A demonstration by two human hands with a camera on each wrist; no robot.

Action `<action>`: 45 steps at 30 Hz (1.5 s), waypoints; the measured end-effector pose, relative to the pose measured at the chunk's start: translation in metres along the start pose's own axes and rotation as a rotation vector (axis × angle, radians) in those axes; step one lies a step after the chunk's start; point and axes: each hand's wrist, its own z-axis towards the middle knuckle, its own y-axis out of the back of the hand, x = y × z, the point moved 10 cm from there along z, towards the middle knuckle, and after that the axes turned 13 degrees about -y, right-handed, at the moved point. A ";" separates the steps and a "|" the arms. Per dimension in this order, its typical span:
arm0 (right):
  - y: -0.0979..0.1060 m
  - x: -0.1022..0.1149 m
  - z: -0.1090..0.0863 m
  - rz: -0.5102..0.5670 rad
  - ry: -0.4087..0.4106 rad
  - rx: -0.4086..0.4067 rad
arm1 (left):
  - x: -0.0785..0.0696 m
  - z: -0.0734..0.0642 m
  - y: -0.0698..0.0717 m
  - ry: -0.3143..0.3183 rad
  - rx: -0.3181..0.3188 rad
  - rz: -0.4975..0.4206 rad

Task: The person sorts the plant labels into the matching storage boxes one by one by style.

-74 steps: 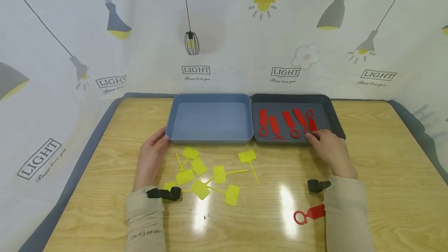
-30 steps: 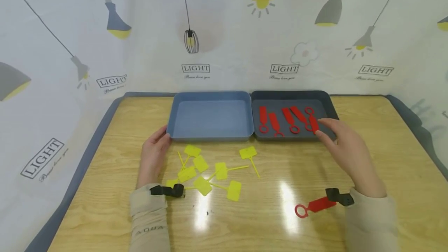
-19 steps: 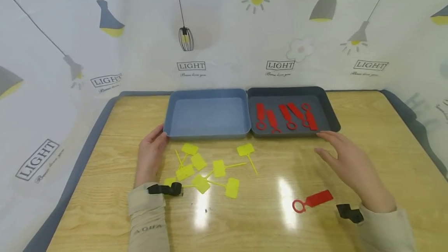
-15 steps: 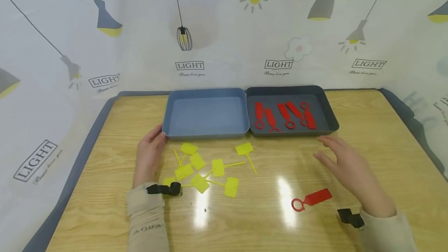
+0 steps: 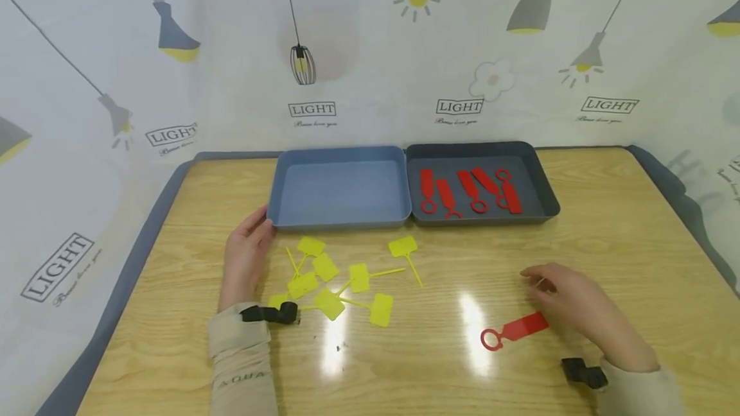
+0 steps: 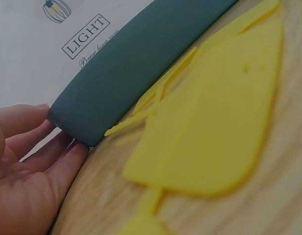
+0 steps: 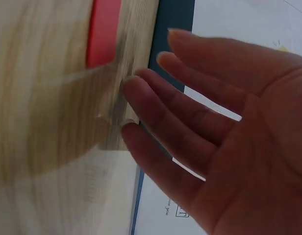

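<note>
My left hand [image 5: 245, 252] rests at the front left corner of the blue tray [image 5: 341, 223], its fingertips touching the outer wall. In the left wrist view the fingers [image 6: 26, 120] reach that corner loosely. My right hand [image 5: 569, 294] is above the table just beyond the end of a loose red ring tag [image 5: 523, 326]. Its fingers [image 7: 165, 117] are slightly bent with nothing between them. Several red ring tags [image 5: 471, 186] lie in the dark grey tray [image 5: 543, 178]. Several yellow tags with thin stems [image 5: 380, 310] lie scattered in front of the blue tray.
Both trays stand side by side at the back of the wooden table [image 5: 433, 364]. A white cloth printed with lamps [image 5: 370, 50] hangs behind and along the sides.
My right hand has let go of a red ring tag in the dark grey tray, then drawn back toward the loose tag on the table. The left hand stays at the blue tray.
</note>
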 end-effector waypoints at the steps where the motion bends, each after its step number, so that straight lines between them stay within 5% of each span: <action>1: -0.002 -0.002 -0.001 0.008 0.002 0.018 | 0.000 0.000 0.000 -0.001 0.003 -0.008; 17: -0.020 -0.008 -0.008 -0.017 0.132 0.181 | 0.004 0.001 0.003 0.008 -0.009 -0.003; 30: -0.024 -0.005 -0.008 -0.027 0.131 0.149 | 0.004 0.004 0.003 -0.025 0.001 -0.012; 39: -0.018 -0.008 -0.014 -0.176 0.096 0.092 | 0.005 0.002 0.003 -0.009 -0.009 -0.012; 45: -0.018 -0.007 -0.012 -0.172 0.092 0.102 | 0.001 0.000 0.002 0.006 -0.015 -0.019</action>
